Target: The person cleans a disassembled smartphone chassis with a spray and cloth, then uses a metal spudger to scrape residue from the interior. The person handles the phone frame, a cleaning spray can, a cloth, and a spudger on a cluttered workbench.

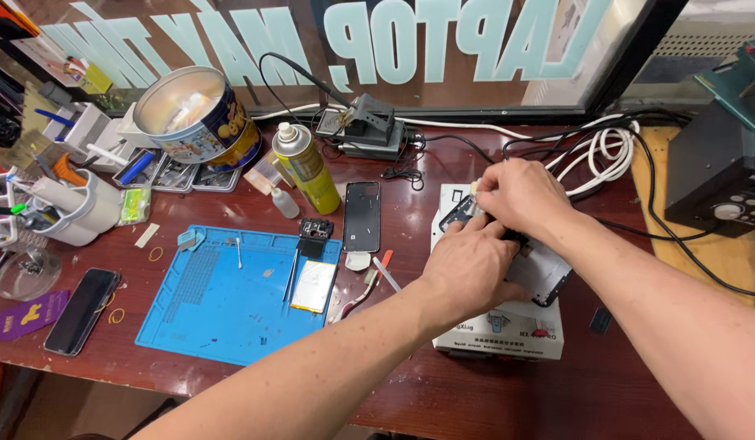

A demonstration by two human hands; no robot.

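Both my hands work over a white box-shaped machine (496, 336) at the middle right of the desk. A dark phone frame (545, 273) lies on its top. My left hand (467, 265) presses down on the frame's near end. My right hand (520, 195) grips the frame's far end, with a small pale piece at its fingertips. Much of the frame is hidden under the hands.
A blue work mat (222, 301) holds tweezers, a small battery (315, 285) and a camera module. Beside it lie a phone back (362, 216), a yellow spray can (308, 169), a tin (194, 118), a black phone (82, 310), white cables (606, 155) and a dark station (716, 171).
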